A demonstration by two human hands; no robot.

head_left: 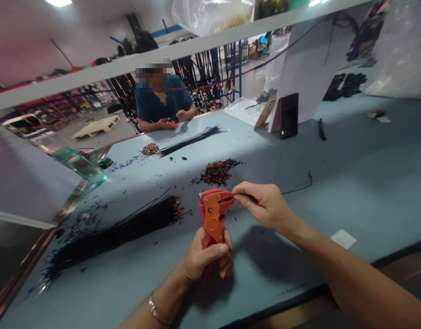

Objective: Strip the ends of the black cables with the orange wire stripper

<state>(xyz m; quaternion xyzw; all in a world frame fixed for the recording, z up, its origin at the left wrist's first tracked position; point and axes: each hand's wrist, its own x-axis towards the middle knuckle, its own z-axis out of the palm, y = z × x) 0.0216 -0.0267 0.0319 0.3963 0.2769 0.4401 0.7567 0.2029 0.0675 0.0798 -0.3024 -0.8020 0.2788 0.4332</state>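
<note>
My left hand (210, 256) is wrapped round the handles of a red and orange wire stripper (213, 208), held upright over the table. At the tool's jaws, my right hand (261, 203) pinches a thin black wire (297, 189), whose far part trails out to the right past the wrist. Whether the jaws grip the wire's end is too small to tell. To the left lies a thick bundle of black wires (117, 237) with copper-coloured ends on its right side. A heap of small black and copper-coloured scraps (219, 172) sits just beyond the tool.
Across the blue-grey table (368, 183) a co-worker (164, 105) holds a red tool near a second wire bundle (193, 139). A phone (288, 116) leans by a white upright panel (295, 68). A greenish bottle (82, 165) stands at the left edge; a white paper piece (343, 239) lies right.
</note>
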